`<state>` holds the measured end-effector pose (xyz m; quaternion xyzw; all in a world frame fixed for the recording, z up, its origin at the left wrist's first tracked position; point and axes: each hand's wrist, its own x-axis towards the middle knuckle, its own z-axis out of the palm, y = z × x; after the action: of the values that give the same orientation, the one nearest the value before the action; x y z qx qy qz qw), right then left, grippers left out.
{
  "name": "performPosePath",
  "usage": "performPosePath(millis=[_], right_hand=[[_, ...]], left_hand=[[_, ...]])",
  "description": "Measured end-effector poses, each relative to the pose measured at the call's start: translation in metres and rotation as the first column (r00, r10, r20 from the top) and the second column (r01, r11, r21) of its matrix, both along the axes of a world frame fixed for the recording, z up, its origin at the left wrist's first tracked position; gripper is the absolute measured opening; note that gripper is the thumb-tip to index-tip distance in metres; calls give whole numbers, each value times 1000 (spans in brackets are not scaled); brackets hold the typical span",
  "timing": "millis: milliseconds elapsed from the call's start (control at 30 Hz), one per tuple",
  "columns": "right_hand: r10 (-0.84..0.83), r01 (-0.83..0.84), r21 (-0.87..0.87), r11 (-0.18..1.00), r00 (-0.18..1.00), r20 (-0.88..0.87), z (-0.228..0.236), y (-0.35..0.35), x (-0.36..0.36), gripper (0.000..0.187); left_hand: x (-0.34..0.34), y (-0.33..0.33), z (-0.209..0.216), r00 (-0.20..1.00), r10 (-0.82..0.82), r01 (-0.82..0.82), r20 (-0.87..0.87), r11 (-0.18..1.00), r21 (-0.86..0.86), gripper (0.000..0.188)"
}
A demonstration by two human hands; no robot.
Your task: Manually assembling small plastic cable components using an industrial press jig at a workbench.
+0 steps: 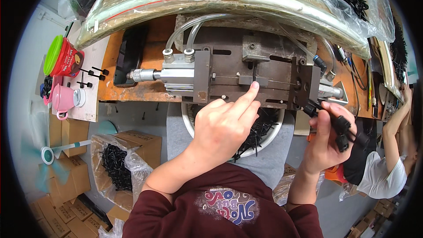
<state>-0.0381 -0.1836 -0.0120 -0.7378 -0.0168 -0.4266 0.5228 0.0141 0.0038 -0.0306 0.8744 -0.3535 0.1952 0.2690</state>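
Slim black plastic piece [254, 70] at upper centre runs up-down, left hand [224, 124] nearer, pointing at its lower end, grip unclear; right hand [321, 145], at right, pinches rod-like black plastic parts [341, 126].

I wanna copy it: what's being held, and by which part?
The right hand holds black plastic pieces, grip spot unclear; the left hand seems empty.

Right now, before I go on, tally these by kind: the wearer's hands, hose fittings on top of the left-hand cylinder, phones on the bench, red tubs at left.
Hands: 2, left hand and right hand
Hose fittings on the silver cylinder: 2
Dark phone: 1
Red tub: 1
Total: 6
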Motion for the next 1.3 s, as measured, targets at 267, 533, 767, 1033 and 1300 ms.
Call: performPosePath(millis=[267,533,767,1033,1300], right_hand=[[27,75,-687,723,990,138,-1,-5,0,25],[149,-9,-791,611,983,104,-2,12,3,30],[-42,99,-631,769,994,104,-11,5,6,33],[0,73,-584,808,992,124,-17,2,2,35],[31,130,-721,680,978,206,-15,-1,6,32]], left_hand=[[0,5,4,966,-110,63,-232,977,-201,28],[-14,14,26,767,-462,81,-446,758,-647,38],[-13,13,13,976,-129,78,-174,959,-274,35],[-1,3,4,999,-28,29,-27,999,45,22],[0,6,8,991,-51,48,-122,999,-23,29]])
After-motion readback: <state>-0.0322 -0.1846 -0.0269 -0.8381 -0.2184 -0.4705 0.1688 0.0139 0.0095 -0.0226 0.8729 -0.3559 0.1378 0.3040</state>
